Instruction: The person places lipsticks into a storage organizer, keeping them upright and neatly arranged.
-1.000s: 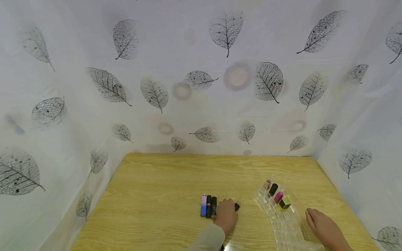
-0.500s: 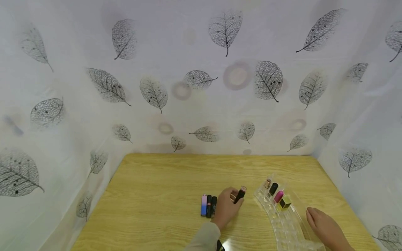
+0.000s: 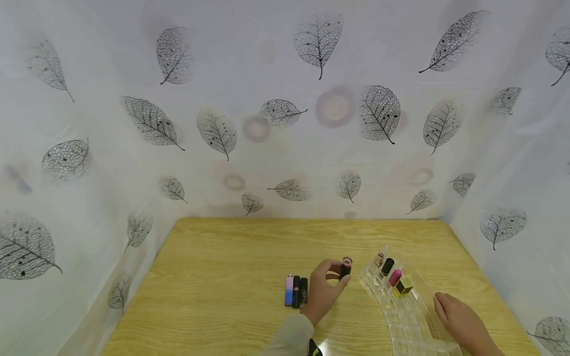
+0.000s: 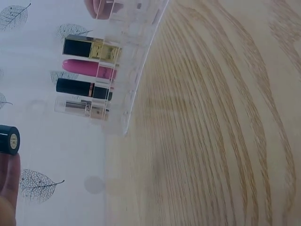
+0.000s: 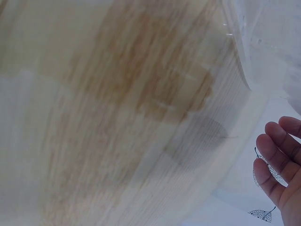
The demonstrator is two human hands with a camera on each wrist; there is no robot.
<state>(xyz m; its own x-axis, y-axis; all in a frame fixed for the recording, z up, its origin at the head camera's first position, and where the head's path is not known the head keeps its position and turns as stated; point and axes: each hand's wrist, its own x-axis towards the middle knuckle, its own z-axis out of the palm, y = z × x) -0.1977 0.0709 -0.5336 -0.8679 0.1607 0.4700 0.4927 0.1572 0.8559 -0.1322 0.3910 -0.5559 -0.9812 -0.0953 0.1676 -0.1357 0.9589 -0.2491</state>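
Observation:
My left hand (image 3: 324, 291) pinches a dark lipstick tube (image 3: 345, 269) with a clear end between thumb and fingers, raised and upright over the table. In the left wrist view, the round base of that lipstick (image 4: 9, 140) shows at the left edge. To its right stands a clear tiered lipstick holder (image 3: 403, 319). Standing in its far end are a clear-capped lipstick (image 3: 379, 258), a black lipstick (image 3: 387, 267), a pink lipstick (image 3: 395, 278) and a black-and-gold lipstick (image 3: 403, 286). Beside the holder's right side is my right hand (image 3: 460, 319), fingers loosely bent, holding nothing visible.
Left of my left hand, a pink-and-blue tube (image 3: 289, 290) and two black tubes (image 3: 296, 291) lie side by side on the wooden table (image 3: 222, 277). A leaf-patterned white curtain (image 3: 285, 148) surrounds the table's back and sides.
My left hand has picked the dark lipstick up from the table, moved it slightly right and turned it upright. The right hand has stayed beside the holder.

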